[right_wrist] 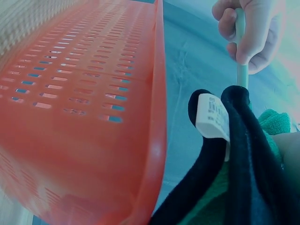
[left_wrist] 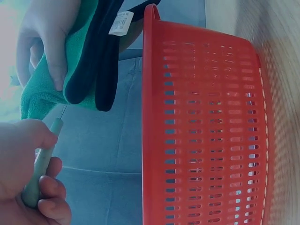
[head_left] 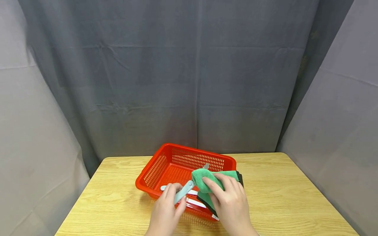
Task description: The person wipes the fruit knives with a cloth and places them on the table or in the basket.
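Observation:
My left hand (head_left: 166,209) grips the pale blue-green handle of a knife (head_left: 184,191), its fingers curled round it in the left wrist view. A green cloth (head_left: 203,183) with black edging is folded over the blade, hiding most of it; a grey tip shows beyond the cloth. My right hand (head_left: 231,200) pinches the cloth round the blade, thumb and fingers on the green side. In the right wrist view a white label (right_wrist: 212,116) hangs from the cloth's black edge. Both hands are above the near right part of a red plastic basket (head_left: 153,164).
Inside the basket lie a pale-handled utensil (head_left: 163,187) and a white strip-like piece (head_left: 196,203), partly covered by hands and cloth. The basket stands on a wood-grain table (head_left: 283,193). Grey curtains (head_left: 147,82) enclose the table's back and sides.

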`<action>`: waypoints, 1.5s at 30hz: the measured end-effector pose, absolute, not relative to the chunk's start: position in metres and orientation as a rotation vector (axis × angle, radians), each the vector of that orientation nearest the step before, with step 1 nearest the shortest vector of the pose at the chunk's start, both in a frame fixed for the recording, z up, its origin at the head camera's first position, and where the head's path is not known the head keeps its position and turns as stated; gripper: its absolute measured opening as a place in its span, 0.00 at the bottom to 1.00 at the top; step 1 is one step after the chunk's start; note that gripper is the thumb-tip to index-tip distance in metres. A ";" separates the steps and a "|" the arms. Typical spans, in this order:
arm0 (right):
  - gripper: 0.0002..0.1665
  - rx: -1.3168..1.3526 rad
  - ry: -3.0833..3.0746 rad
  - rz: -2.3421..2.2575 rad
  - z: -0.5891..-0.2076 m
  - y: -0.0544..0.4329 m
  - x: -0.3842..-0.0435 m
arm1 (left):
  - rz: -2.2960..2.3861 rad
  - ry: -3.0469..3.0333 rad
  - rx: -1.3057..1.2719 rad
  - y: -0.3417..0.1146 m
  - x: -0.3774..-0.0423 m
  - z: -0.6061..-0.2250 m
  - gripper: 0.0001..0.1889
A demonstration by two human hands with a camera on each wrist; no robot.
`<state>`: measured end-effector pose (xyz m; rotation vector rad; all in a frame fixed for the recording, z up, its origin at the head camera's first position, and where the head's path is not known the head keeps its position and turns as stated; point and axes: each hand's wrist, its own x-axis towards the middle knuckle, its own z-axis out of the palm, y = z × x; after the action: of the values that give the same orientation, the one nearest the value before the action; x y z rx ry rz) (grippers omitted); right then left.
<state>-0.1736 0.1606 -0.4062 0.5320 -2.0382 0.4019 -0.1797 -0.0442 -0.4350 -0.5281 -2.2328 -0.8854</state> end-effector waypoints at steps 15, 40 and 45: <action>0.37 0.548 -2.033 0.360 -0.409 0.161 -0.177 | -0.873 -2.186 -0.545 -0.043 -0.183 -0.440 0.19; 0.34 0.419 -2.048 0.374 -0.409 0.175 -0.187 | -0.870 -2.173 -0.572 -0.044 -0.182 -0.440 0.18; 0.34 0.398 -2.036 0.384 -0.408 0.178 -0.188 | -0.872 -2.185 -0.571 -0.045 -0.182 -0.440 0.18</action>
<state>-0.1877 0.1782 -0.4085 0.3978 -2.0360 0.3837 -0.1817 -0.0449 -0.4397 -0.5707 -2.1846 -0.8717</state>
